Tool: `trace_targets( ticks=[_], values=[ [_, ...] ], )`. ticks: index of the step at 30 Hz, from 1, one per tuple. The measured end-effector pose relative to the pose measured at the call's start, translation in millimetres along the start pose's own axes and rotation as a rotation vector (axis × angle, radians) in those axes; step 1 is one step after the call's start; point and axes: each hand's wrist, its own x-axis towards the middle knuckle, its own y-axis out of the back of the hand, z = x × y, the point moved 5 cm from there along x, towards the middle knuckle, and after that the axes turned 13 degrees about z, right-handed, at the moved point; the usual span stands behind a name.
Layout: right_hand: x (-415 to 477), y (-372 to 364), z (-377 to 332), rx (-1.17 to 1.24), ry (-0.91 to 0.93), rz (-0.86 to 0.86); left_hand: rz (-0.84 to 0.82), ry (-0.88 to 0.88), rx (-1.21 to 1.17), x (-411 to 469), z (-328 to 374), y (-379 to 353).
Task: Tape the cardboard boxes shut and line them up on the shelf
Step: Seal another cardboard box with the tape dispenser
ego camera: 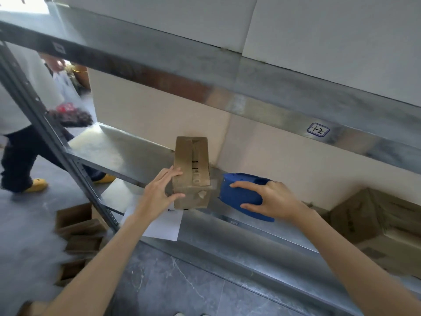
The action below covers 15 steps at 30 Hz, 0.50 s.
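One small cardboard box [191,172] stands on the metal shelf [123,153], close to the front edge, with its top flaps folded down. Left hand [163,190]: fingers straight and spread, laid against the box's left side, thumb toward the front face. Right hand [273,199]: clamped round a blue tape dispenser [239,192], which is held just right of the box; contact between the two cannot be told. A white paper sheet [164,224] lies under the left wrist at the shelf edge. Larger cardboard boxes [376,224] sit lower, at far right. More cartons [77,233] on the floor at left are blurred. A handwritten label [318,130] reading "1-2" is on the upper beam. A second person [20,110] stands at far left.
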Motion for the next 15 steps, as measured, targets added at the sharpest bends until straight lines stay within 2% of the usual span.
trace_targets(
  ticks=[10,15],
  values=[
    [-16.7,2.3,16.2,0.086,0.000,0.001,-0.006,0.013,0.022,5.2,0.8,-4.6],
    [-31.2,11.4,36.0,0.055,-0.040,0.008,0.002,0.013,0.033,6.0,-2.2,-8.3]
  ],
)
